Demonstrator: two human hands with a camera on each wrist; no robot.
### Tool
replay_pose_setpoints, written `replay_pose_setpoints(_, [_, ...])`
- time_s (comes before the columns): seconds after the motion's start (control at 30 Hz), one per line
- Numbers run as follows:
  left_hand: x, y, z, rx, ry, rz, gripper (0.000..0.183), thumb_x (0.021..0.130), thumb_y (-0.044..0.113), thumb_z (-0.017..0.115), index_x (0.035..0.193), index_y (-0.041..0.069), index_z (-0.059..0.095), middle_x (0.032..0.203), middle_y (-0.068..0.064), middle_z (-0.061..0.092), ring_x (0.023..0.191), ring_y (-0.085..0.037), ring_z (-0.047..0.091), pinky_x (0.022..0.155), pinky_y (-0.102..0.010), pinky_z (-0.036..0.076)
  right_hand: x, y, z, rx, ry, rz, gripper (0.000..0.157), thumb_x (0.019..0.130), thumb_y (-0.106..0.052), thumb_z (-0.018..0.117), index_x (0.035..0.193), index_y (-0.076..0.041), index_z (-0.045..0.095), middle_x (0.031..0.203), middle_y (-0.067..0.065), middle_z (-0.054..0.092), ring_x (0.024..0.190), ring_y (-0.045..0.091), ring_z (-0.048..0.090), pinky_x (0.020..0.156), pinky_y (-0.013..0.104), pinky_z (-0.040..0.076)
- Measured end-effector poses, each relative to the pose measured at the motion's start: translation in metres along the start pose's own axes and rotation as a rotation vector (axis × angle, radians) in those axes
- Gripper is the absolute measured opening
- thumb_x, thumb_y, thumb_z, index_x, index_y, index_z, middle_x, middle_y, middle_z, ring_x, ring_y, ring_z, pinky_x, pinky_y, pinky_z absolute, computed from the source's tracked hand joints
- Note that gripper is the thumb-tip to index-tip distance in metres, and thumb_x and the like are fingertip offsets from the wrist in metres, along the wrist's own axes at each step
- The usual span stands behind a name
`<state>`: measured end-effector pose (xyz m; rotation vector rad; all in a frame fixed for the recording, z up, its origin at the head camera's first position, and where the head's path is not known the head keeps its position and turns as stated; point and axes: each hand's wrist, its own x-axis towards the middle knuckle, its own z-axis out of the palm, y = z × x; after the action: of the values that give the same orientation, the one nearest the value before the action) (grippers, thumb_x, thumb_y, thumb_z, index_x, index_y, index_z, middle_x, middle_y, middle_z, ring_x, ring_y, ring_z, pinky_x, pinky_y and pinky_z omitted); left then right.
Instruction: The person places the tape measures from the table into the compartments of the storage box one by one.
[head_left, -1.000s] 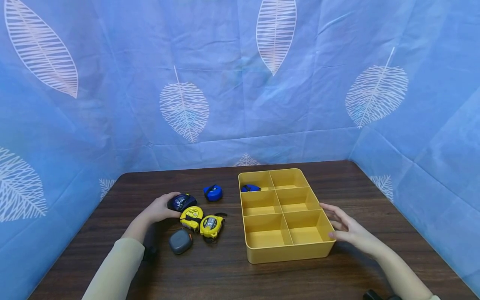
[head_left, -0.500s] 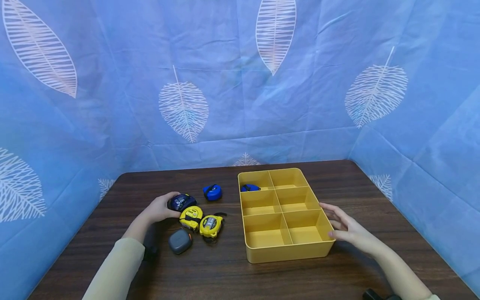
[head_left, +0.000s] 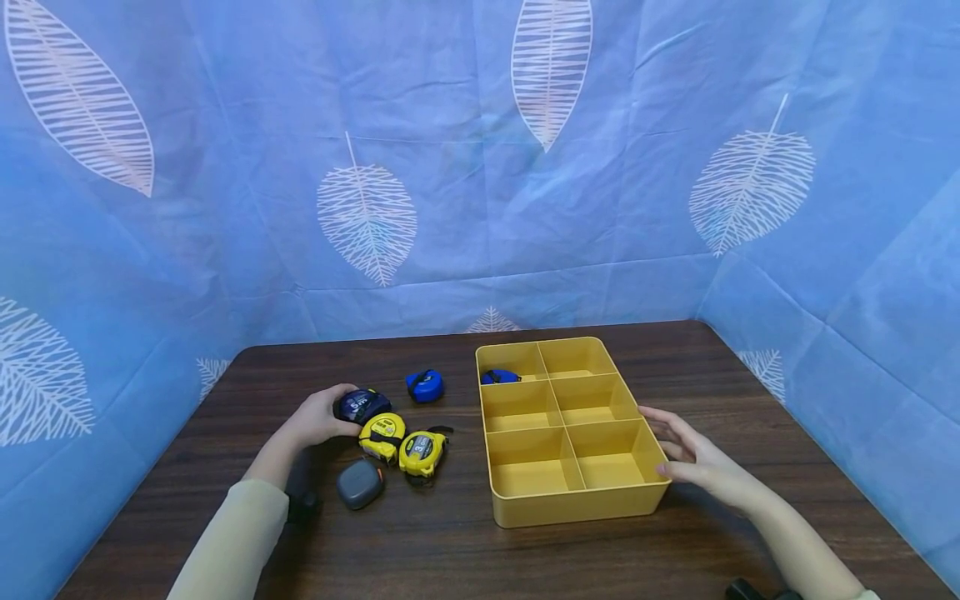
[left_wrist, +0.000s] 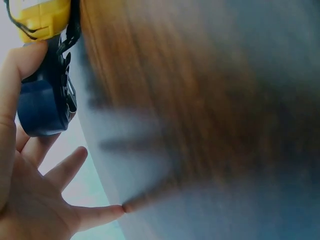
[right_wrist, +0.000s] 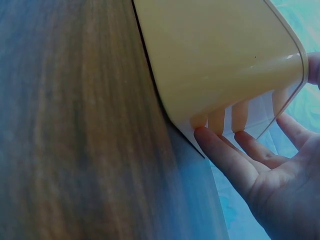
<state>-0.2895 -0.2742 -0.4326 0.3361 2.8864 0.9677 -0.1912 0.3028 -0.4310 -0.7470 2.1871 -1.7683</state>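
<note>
The hands work well apart on the worktop point(head_left: 750, 383), whose far edge meets a hanging cloth point(head_left: 450, 208). The left hand point(head_left: 318, 418), near the left side, has thumb and fingers round a dark blue tape measure point(head_left: 365, 405); whether that case is raised or resting cannot be told. The right hand point(head_left: 697, 458) lies along the right outer wall of a yellow box point(head_left: 577, 506), fingers extended against the side and thumb at the rim by the near corner. A broad strip of wood runs between the loose cases and the box, with another from the box to the worktop's right edge.

The worktop is dark brown with a streaky grain and a slight sheen. The cloth is blue, creased and printed with pale leaves. Just beside the dark blue tape measure sits a rounded yellow tape measure point(head_left: 384, 429), a black strap across it; next to that is a second yellow one point(head_left: 420, 450) with a dark loop at its far side. Nearer the person is a smooth grey case point(head_left: 360, 483) (a touch of orange shows on its edge), and farther back lies a bright blue tape measure point(head_left: 426, 386).

The box is glossy, open-topped and round-cornered, its thin dividers making six compartments in two columns of three. Another blue case point(head_left: 501, 377) rests in the far-left compartment, partly hidden by a divider.
</note>
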Motion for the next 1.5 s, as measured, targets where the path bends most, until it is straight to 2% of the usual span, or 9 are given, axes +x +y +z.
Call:
replay_pose_setpoints(0.27, [-0.004, 0.005, -0.008, -0.033, 0.065, -0.024, 0.076, 0.077, 0.024, 0.081, 0.138, -0.001, 0.043, 0.128, -0.028, 0.051, 0.113, -0.043, 0.051, 0.093, -0.057, 0.042, 0.000, 0.000, 0.000, -0.013, -0.001, -0.015, 0.067, 0.094, 0.001, 0.049, 0.151, -0.001, 0.014, 0.149, 0.035, 0.006, 0.119, 0.007, 0.051, 0.080, 0.040, 0.052])
replay_pose_setpoints(0.9, [-0.011, 0.012, -0.017, -0.096, 0.129, -0.007, 0.077, 0.080, 0.020, 0.078, 0.142, 0.000, 0.037, 0.130, -0.027, 0.048, 0.108, -0.038, 0.055, 0.088, -0.051, 0.048, 0.000, 0.003, -0.001, -0.011, -0.006, -0.016, 0.067, 0.094, 0.001, 0.050, 0.150, 0.000, 0.013, 0.149, 0.035, 0.005, 0.119, 0.004, 0.050, 0.080, 0.040, 0.053])
replay_pose_setpoints(1.23, [-0.015, 0.022, -0.019, -0.065, 0.184, 0.028, 0.075, 0.080, 0.021, 0.078, 0.140, -0.001, 0.039, 0.130, -0.026, 0.049, 0.110, -0.039, 0.054, 0.088, -0.052, 0.047, 0.000, 0.003, -0.001, -0.016, 0.003, -0.011, 0.067, 0.094, 0.001, 0.050, 0.150, 0.000, 0.014, 0.149, 0.034, 0.006, 0.118, 0.005, 0.051, 0.080, 0.040, 0.053])
replay_pose_setpoints(1.5, [-0.019, 0.028, -0.018, -0.063, 0.203, 0.039, 0.076, 0.079, 0.021, 0.079, 0.141, 0.000, 0.039, 0.130, -0.026, 0.050, 0.110, -0.039, 0.055, 0.087, -0.052, 0.047, 0.000, 0.000, 0.000, -0.011, 0.000, 0.000, 0.067, 0.094, 0.000, 0.050, 0.151, -0.002, 0.014, 0.150, 0.033, 0.005, 0.119, 0.004, 0.051, 0.080, 0.040, 0.052])
